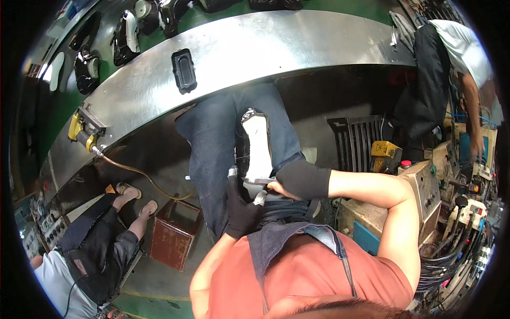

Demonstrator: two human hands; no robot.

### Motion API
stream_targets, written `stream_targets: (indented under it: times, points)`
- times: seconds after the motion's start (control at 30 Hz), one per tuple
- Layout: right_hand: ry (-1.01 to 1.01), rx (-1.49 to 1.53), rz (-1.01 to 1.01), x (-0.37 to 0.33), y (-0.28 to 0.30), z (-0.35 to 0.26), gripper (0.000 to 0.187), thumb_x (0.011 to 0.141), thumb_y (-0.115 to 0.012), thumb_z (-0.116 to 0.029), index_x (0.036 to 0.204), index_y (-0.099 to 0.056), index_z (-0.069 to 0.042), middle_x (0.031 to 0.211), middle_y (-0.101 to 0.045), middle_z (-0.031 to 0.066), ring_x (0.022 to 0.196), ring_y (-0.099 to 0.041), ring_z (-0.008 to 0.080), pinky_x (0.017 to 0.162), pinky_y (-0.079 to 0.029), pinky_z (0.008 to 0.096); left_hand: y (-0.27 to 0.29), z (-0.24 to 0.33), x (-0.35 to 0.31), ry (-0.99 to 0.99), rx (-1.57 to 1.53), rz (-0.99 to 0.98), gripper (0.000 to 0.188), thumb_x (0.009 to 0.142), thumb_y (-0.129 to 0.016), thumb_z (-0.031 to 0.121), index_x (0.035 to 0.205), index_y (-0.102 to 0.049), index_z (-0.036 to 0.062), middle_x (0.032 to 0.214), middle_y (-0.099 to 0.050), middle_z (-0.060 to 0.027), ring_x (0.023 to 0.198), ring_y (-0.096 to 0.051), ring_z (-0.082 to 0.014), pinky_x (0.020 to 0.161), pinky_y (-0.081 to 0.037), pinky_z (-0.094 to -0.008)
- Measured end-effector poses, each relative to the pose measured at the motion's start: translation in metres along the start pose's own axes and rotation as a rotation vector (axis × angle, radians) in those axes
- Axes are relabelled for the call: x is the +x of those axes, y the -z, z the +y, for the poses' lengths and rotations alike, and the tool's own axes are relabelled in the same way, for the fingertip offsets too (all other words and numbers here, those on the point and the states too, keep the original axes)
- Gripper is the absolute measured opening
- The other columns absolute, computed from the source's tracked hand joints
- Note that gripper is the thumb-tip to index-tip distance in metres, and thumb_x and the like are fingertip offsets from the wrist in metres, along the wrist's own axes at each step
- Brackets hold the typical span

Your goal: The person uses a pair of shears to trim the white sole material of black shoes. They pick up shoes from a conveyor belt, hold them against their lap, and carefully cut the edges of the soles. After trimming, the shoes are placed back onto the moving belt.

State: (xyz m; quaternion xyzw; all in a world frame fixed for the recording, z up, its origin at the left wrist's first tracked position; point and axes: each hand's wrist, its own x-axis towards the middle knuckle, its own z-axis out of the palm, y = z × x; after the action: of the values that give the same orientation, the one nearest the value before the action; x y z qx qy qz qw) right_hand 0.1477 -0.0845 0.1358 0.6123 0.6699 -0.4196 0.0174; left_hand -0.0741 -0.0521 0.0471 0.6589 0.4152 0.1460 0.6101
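Observation:
A black shoe upper (242,149) with a white sole side (258,146) facing up lies lengthwise between my thighs, over blue trousers. Dark fabric covers both my hands. My left hand (241,210) grips the shoe's near end, its light-wrapped fingertips on either side. My right hand (302,179) is closed on a grey metal hand tool (258,181), whose flat end lies across that same near end. The tool's exact kind is not clear, as my fingers hide part of it.
A curved metal bench (234,42) carries a black tray (184,70) and a yellow air tool (84,132) with a hose. Several black shoes (126,37) stand beyond on a green surface. A brown box (174,234) sits left; machinery (425,186) stands right. Other people are at both sides.

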Motion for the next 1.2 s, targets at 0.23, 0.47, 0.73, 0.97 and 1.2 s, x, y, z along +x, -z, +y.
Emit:
stream_targets:
  times: [0.23,0.47,0.73,0.97,1.2]
  points:
    - [0.128,-0.092,0.362,0.008,-0.061,0.062,0.052,0.092,-0.054,-0.048,0.071,-0.064,-0.002,0.067,-0.062,0.0191,0.060,-0.063,0.0365,0.056,-0.049,0.0436,0.009,0.013,0.029,0.153,-0.292,-0.203,0.073,0.085,-0.065,0.009,0.143,-0.025,-0.0082,0.139,-0.045,-0.0204,0.128,-0.047,-0.0278,0.108,-0.037,-0.0376]
    - [0.130,0.037,0.336,-0.009,-0.054,0.059,0.053,0.093,-0.054,-0.047,0.072,-0.064,0.000,0.068,-0.062,0.0208,0.063,-0.062,0.0391,0.059,-0.049,0.0453,-0.023,-0.053,0.045,0.119,-0.516,-0.025,0.044,0.093,-0.062,0.038,0.115,-0.059,0.0007,0.103,-0.066,-0.0093,0.092,-0.061,-0.0171,0.082,-0.048,-0.0327]
    - [0.162,0.079,0.075,-0.031,0.032,-0.007,0.048,0.095,-0.051,-0.046,0.082,-0.065,-0.003,0.079,-0.064,0.0218,0.074,-0.062,0.0415,0.066,-0.049,0.0464,-0.029,-0.070,0.049,0.198,-0.728,-0.080,0.038,0.089,-0.067,0.017,0.121,-0.055,0.0006,0.112,-0.064,-0.0115,0.101,-0.062,-0.0224,0.090,-0.049,-0.0346]
    - [-0.108,0.158,-0.072,-0.027,0.002,0.038,0.049,0.096,-0.047,-0.049,0.089,-0.069,-0.006,0.080,-0.065,0.0202,0.076,-0.063,0.0387,0.067,-0.048,0.0457,0.005,-0.045,0.019,0.268,-0.611,-0.266,0.048,0.092,-0.062,0.021,0.133,-0.044,0.0027,0.123,-0.058,-0.0107,0.106,-0.059,-0.0203,0.094,-0.046,-0.0328]
    - [0.528,0.238,0.397,-0.025,-0.009,-0.028,0.056,0.093,-0.052,-0.050,0.074,-0.066,0.001,0.071,-0.062,0.0235,0.065,-0.062,0.0413,0.060,-0.048,0.0479,-0.012,0.000,0.032,-0.010,-0.355,-0.107,0.065,0.074,-0.081,0.020,0.125,-0.044,0.0023,0.113,-0.058,-0.0108,0.103,-0.059,-0.0220,0.091,-0.048,-0.0365]
